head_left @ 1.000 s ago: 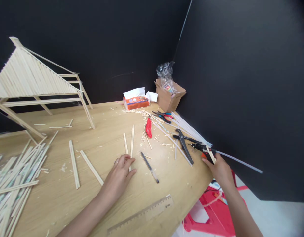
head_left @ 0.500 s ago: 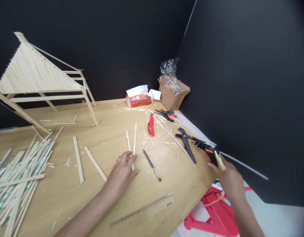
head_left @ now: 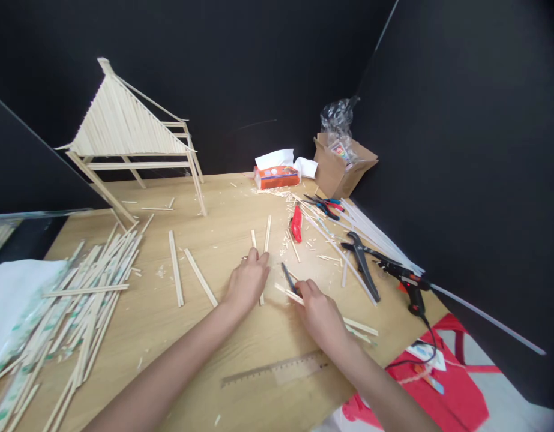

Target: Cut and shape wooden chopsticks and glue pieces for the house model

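Observation:
My left hand (head_left: 248, 281) is over a pair of thin wooden sticks on the table, its fingers bent down and closed on the left wooden stick (head_left: 254, 239). Beside it lies the other wooden stick (head_left: 268, 233), close to the fingertips. My right hand (head_left: 319, 313) grips a bundle of wooden chopsticks (head_left: 361, 326), which sticks out on both sides of the fist. A grey pen (head_left: 286, 275) lies right at its fingertips; whether they touch it I cannot tell. Further left, two more stick pieces (head_left: 176, 269) lie apart on the tabletop.
A stick-built house model (head_left: 132, 132) stands back left, above a pile of chopsticks (head_left: 92, 294). A clear ruler (head_left: 277, 367) lies in front. To the right are a hot glue gun (head_left: 409, 285), black cutters (head_left: 363, 264), glue sticks (head_left: 385, 237), a red knife (head_left: 296, 224), pliers (head_left: 324, 207) and a carton (head_left: 333, 171).
My right hand has come left from beside the glue gun to the pen, carrying the chopsticks. My left hand stays at the pair of sticks. The view has turned left.

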`<action>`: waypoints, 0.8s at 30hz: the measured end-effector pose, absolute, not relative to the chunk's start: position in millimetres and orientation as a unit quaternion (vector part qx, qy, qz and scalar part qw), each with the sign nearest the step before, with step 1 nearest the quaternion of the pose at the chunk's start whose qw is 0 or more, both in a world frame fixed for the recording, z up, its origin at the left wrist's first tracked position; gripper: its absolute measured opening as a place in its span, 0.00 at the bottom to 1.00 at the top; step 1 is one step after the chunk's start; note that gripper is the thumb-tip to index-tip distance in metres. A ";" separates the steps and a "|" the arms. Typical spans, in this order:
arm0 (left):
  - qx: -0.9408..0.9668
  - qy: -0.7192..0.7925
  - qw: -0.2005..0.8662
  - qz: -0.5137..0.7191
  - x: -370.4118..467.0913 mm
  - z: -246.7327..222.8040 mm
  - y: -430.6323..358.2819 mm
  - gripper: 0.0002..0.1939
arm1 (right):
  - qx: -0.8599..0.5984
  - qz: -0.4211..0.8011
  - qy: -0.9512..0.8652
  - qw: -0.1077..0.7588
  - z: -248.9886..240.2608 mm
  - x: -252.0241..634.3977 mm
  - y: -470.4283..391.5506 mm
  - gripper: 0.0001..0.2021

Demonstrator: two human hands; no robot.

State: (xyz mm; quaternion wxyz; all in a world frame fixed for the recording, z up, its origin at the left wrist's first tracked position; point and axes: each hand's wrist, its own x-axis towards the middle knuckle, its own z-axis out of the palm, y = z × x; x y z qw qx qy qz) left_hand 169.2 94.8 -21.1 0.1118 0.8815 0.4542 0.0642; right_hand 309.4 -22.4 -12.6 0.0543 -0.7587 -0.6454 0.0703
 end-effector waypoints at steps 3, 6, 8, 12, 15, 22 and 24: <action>0.876 0.468 0.101 0.052 168.5 -25.8 95.4 0.12 | -0.756 0.060 -0.650 0.036 -16.7 301.4 -13.5 0.09; 0.869 0.484 0.094 0.045 165.4 -31.2 94.2 0.12 | -0.720 0.048 -0.692 0.015 -23.1 297.5 -17.8 0.18; 0.865 0.491 0.094 0.044 164.1 -33.3 94.1 0.13 | -0.680 0.031 -0.733 -0.006 -28.4 293.9 -20.7 0.22; 0.862 0.495 0.100 0.044 162.3 -33.1 95.0 0.15 | -0.636 0.019 -0.771 -0.028 -32.6 295.3 -10.0 0.26; 0.863 0.489 0.116 0.044 158.0 -31.9 97.6 0.16 | -0.646 0.038 -0.762 -0.022 -29.1 308.1 12.0 0.28; 0.859 0.488 0.148 0.051 138.0 -33.7 115.5 0.18 | -0.645 0.066 -0.762 -0.005 -26.4 326.3 39.1 0.26; 0.856 0.493 0.148 0.051 134.9 -34.0 118.2 0.18 | -0.651 0.065 -0.756 -0.009 -27.2 324.2 38.2 0.26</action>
